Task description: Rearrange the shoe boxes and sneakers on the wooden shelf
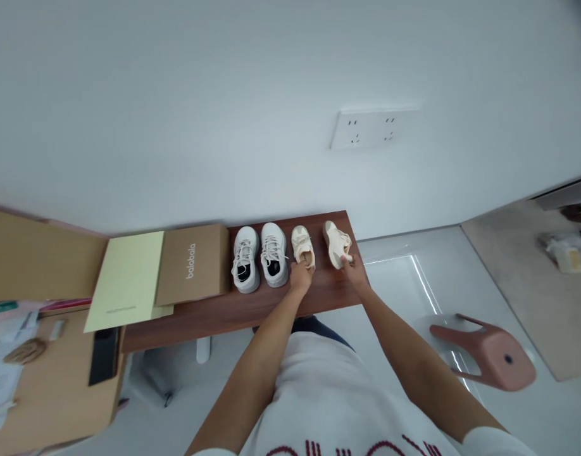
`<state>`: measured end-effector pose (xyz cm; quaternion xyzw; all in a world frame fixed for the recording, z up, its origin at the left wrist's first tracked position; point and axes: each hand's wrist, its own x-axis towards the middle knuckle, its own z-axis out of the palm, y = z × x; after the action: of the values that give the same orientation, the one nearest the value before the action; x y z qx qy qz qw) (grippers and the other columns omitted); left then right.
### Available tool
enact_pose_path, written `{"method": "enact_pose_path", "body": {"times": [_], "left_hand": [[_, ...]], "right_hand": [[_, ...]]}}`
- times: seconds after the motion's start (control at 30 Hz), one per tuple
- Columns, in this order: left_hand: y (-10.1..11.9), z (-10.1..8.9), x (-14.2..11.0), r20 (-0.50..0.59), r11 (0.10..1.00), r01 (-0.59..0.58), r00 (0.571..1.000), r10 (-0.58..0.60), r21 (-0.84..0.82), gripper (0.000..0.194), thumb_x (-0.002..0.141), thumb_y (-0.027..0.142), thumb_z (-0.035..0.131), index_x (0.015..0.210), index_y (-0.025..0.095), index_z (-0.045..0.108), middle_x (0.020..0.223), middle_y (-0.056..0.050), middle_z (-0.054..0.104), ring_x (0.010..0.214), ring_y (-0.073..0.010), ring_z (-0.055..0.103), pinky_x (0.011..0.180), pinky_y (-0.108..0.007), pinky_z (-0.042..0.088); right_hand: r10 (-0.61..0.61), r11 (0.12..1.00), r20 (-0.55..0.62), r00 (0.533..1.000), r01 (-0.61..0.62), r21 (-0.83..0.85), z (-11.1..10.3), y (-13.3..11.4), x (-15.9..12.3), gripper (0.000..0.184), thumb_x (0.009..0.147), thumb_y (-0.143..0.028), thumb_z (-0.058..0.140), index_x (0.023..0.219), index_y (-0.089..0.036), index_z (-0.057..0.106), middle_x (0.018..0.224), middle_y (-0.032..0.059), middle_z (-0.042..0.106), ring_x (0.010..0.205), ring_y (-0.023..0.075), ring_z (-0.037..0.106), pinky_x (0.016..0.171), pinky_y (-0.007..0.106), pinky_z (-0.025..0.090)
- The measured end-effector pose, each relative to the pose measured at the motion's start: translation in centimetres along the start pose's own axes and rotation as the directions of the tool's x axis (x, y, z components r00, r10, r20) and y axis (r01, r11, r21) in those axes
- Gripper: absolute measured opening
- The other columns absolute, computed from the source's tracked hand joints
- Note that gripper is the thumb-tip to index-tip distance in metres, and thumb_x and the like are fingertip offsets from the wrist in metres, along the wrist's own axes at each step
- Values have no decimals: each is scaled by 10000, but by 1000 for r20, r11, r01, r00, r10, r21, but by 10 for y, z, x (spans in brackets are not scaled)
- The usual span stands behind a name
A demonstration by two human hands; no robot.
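Observation:
My left hand [302, 277] is closed on the heel of a small cream sneaker [300, 239], whose toe points to the wall. To its right, my right hand [354, 271] grips the heel of the matching cream sneaker [336, 244], which is tipped on its side with its sole facing left. Left of both stands a pair of larger white sneakers: one white sneaker [273, 244] close to my left hand, the other white sneaker [245, 250] beside it, both laced and upright. All of them are over a narrow dark wooden shelf [271, 303].
On the shelf's left part are a brown shoebox [190, 263] and a pale yellow box [124, 278]. A cluttered desk [67, 392] stands at far left, with a black phone-like object [104, 356]. A wall socket plate [373, 128] is above; a pink stool [497, 354] stands at right.

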<state>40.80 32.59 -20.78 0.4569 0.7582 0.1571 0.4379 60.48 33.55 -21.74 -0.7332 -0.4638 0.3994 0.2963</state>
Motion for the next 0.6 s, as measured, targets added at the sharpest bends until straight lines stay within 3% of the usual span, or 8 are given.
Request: {"method": "enact_pose_path", "body": {"times": [0.1,0.17,0.27,0.37,0.5,0.6], "left_hand": [[5,7,4,26,968,8,1000,-2,-250,261,903,376,596,1075,203,688,1177,-122,698,1148,-285,660,1004,-402,499],[7,15,3,118,868,74,993,-17,-491,295,930,394,548,1140,218,658,1098,-91,727,1045,-241,702,910,-374,550],[6,29,1,253,686,227,965,-64,-692,372,955,405,473,1261,232,596,1077,-84,733,938,-197,733,820,-333,577],[3,38,3,317,639,315,941,-116,-702,417,975,432,390,1265,219,601,1060,-100,736,942,-203,736,803,-334,583],[1,41,10,323,685,310,940,-114,-660,440,978,466,381,1184,178,643,1040,-110,743,963,-221,718,832,-365,581],[-2,42,10,335,743,297,936,-105,-599,446,991,465,381,1155,148,647,1071,-122,736,957,-229,706,841,-366,572]], "right_hand": [[102,949,7,995,-99,299,-8,6,9,338,851,-547,582,995,-254,496,920,-9,655,836,176,658,730,315,576],[193,852,47,980,-191,487,-8,8,15,351,825,-530,628,993,-271,462,888,-37,639,778,149,654,694,281,576],[290,753,143,946,-318,576,-4,9,23,284,862,-478,586,1006,-280,443,848,-41,627,736,143,660,697,295,593],[330,742,158,930,-360,565,1,10,24,228,901,-471,516,1003,-275,457,835,-24,623,740,153,665,709,317,607],[334,794,62,941,-316,519,7,15,17,290,879,-547,539,971,-276,489,769,-36,577,691,150,620,668,303,609],[381,784,123,916,-390,483,10,20,9,333,872,-594,532,953,-272,518,733,-31,546,667,156,610,631,296,602]]}}
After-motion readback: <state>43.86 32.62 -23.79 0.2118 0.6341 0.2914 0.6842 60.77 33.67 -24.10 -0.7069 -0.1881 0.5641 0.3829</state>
